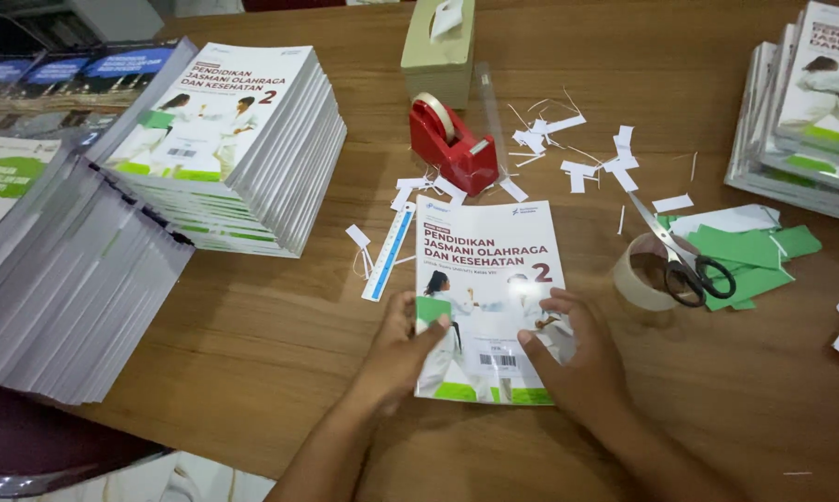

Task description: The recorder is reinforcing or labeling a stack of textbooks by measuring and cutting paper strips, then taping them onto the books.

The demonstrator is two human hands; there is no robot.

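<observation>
While both hands rest on the near end of the wooden surface (252,325), they press a white softcover book (489,270) flat between them. The left hand (403,349) lies on the book's near left corner, fingers loosely spread with the thumb over the cover; the right hand (568,358) covers the near right corner, fingers spread and flat, pinching nothing. The book's long axis runs near to far, tilted slightly, and most of it lies just beyond the fingers, about equally close to both hands. Its near corners are hidden under the palms.

Just left of the book lies a ruler (388,253). To the right, scissors (681,260) rest across a roll of tape (641,274), beside green paper pieces (749,251). Farther off stand a red tape dispenser (452,141), white paper scraps (577,153) and a tissue box (438,46). Book stacks (234,139) at left and right are cut off by the frame.
</observation>
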